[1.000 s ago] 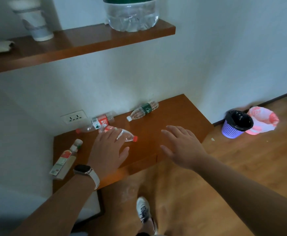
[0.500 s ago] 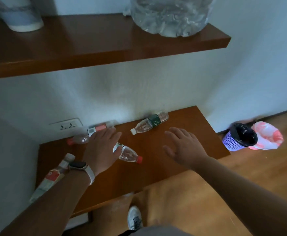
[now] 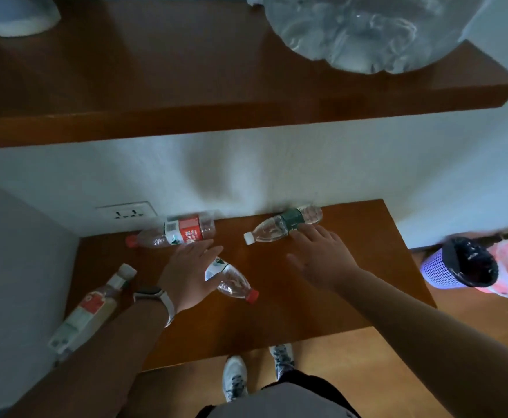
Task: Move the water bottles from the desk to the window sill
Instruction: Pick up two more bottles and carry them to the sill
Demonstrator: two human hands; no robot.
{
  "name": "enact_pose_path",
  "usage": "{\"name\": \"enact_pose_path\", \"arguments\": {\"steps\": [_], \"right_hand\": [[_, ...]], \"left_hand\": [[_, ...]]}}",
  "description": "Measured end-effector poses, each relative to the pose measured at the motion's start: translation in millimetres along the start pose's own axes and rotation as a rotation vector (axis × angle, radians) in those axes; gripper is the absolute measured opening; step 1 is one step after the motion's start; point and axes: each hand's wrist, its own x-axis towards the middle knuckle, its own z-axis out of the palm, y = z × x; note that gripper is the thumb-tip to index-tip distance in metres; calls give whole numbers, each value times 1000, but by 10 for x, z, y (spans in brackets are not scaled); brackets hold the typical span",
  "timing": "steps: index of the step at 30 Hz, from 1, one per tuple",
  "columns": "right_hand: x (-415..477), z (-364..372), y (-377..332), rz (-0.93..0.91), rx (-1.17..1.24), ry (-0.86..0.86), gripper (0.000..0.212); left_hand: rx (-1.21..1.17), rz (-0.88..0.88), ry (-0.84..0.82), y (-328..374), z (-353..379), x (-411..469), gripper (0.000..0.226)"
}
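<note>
Both hands have pushed forward over the tabletop (image 3: 322,303) since the earlier frames. The right hand (image 3: 322,260) now has its fingers (image 3: 314,233) spread flat and empty, tips just touching or nearly touching the green-labelled bottle (image 3: 282,226) at about one o'clock. The left hand (image 3: 186,273) is likewise unclenched, grasping nothing, its palm hovering over the base of the near red-capped bottle (image 3: 231,282); I cannot tell whether it presses on it. At eleven o'clock, against the wall, lies the red-labelled bottle (image 3: 174,233), and at nine o'clock, by the tabletop's left edge, a white-capped bottle with pale contents (image 3: 93,309).

I judge that both grasps are about to begin, so nothing has left for the window sill, which is out of view.

All four bottles lie on their sides: thin clear plastic, ribbed and round, likely to roll or crumple under a squeeze. Smooth, glossy brown wood offers little friction. Overhead, a matching shelf (image 3: 216,116) carries a large clear water jug (image 3: 367,31).
</note>
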Motion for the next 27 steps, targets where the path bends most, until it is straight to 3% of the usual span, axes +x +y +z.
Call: {"name": "enact_pose_path", "arguments": {"steps": [4, 11, 19, 27], "right_hand": [[307, 131, 207, -89, -49, -49, 61], [871, 285, 472, -176, -85, -94, 58], [1079, 490, 629, -228, -106, -114, 64], [1202, 607, 649, -232, -189, -92, 65]], "left_hand": [[16, -44, -30, 24, 134, 26, 66], [123, -9, -249, -65, 409, 141, 78], [192, -30, -266, -60, 573, 248, 82], [217, -33, -255, -51, 582, 276, 65]]}}
